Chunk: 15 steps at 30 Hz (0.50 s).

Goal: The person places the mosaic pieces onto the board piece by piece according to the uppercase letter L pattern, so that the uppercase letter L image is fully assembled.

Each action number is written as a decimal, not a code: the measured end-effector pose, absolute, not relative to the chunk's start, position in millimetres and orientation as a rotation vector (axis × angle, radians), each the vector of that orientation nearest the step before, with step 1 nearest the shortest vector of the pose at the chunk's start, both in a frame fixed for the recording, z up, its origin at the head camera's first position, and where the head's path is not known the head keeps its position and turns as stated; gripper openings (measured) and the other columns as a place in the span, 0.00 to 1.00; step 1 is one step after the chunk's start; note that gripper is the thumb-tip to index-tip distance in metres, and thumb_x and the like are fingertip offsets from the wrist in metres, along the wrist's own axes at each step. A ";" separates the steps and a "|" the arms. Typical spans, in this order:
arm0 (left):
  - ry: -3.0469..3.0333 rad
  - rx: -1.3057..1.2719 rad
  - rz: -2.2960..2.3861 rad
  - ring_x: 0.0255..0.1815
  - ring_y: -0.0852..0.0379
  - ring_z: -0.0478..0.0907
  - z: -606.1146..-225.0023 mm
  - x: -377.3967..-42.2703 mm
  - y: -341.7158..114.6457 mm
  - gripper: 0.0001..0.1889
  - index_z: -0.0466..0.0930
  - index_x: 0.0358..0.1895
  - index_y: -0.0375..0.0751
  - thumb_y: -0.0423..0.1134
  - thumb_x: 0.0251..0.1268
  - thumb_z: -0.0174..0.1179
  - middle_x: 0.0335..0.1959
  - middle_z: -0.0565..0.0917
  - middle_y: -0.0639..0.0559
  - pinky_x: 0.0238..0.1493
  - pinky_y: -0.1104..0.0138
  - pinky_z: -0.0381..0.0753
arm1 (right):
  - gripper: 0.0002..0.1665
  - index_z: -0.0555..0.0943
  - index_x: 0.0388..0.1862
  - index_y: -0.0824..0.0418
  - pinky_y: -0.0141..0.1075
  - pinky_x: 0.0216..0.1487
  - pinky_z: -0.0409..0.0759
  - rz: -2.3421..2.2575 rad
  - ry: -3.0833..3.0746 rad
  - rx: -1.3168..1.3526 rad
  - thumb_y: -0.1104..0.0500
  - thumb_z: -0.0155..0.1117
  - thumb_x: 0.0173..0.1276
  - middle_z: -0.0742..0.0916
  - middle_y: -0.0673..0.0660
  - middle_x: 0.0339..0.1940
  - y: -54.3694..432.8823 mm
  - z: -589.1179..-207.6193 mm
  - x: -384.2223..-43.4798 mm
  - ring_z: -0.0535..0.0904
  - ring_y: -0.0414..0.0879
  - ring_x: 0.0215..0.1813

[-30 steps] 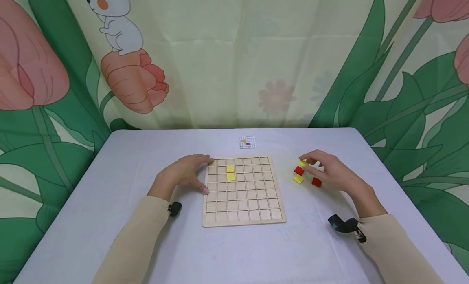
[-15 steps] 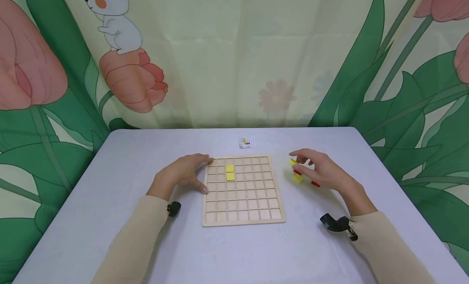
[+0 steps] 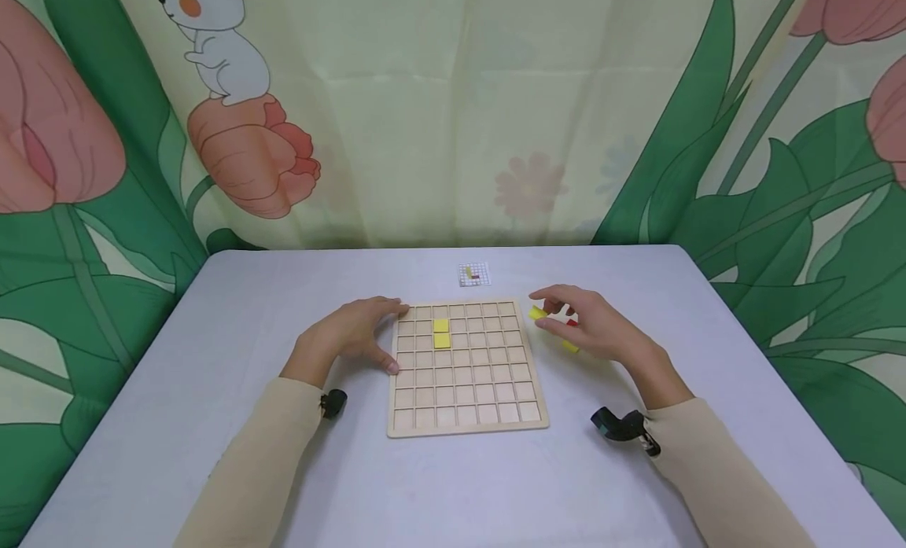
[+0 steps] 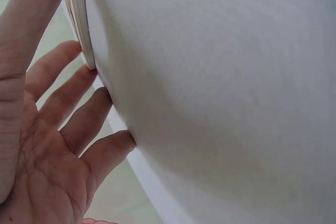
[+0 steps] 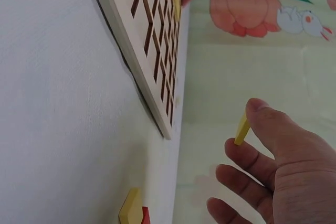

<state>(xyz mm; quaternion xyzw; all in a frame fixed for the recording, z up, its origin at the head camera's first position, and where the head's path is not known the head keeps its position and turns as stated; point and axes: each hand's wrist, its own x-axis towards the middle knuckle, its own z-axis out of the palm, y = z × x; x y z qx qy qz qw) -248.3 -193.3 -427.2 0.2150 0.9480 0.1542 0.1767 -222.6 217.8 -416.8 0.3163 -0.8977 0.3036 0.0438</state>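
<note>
Between the board's far right corner and the right hand's palm, the held yellow tile (image 3: pixel 537 314) is off the table, its edge pinched between the thumb and a fingertip of the right hand (image 3: pixel 594 321); the other fingers are loosely bent and spread apart. Just left of it lies the gridded board (image 3: pixel 485 374), flat, with two seated yellow tiles (image 3: pixel 442 332) in adjacent cells, one behind the other, toward the far left. The left hand (image 3: pixel 350 333) is spread wide, fingers near straight, touching the board's left edge and far corner without a grasp. Progress, as judged: early to midway; two tiles set, a third in hand but not yet placed. Left over: a loose yellow tile (image 5: pixel 131 207) and a loose red tile (image 5: pixel 146 216) beneath the right hand; whether more are hidden there cannot be told. The pattern card (image 3: pixel 473 274) beyond the board shows yellow and red marks, too small to count. Room: the board's right edge has no hand on it, and a broad strip of table (image 3: pixel 453 493) lies on the near side; at the far side, the card and the curtain (image 3: pixel 410 155) limit reach.
</note>
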 end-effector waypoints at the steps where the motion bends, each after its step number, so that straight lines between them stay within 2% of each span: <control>1: 2.684 0.608 0.440 0.81 0.40 0.58 -427.1 -248.3 -193.5 0.61 0.65 0.79 0.53 0.63 0.33 0.84 0.81 0.63 0.47 0.79 0.44 0.60 | 0.23 0.81 0.63 0.56 0.50 0.49 0.84 0.934 -2.742 0.972 0.59 0.71 0.71 0.86 0.50 0.46 215.5 -416.8 -223.1 0.81 0.48 0.49; 11: 2.686 0.625 0.446 0.81 0.41 0.58 -427.5 -249.4 -194.0 0.61 0.65 0.79 0.53 0.62 0.34 0.84 0.81 0.63 0.47 0.79 0.45 0.60 | 0.24 0.81 0.63 0.58 0.50 0.49 0.83 0.973 -2.726 1.013 0.59 0.72 0.70 0.86 0.49 0.45 194.4 -418.4 -226.5 0.80 0.45 0.48; 15: 2.686 0.622 0.447 0.81 0.41 0.59 -427.5 -248.5 -195.0 0.61 0.65 0.79 0.53 0.62 0.33 0.84 0.81 0.64 0.46 0.79 0.45 0.60 | 0.24 0.81 0.63 0.57 0.51 0.50 0.83 0.996 -2.729 1.020 0.59 0.73 0.69 0.86 0.49 0.45 187.3 -419.5 -226.6 0.81 0.48 0.48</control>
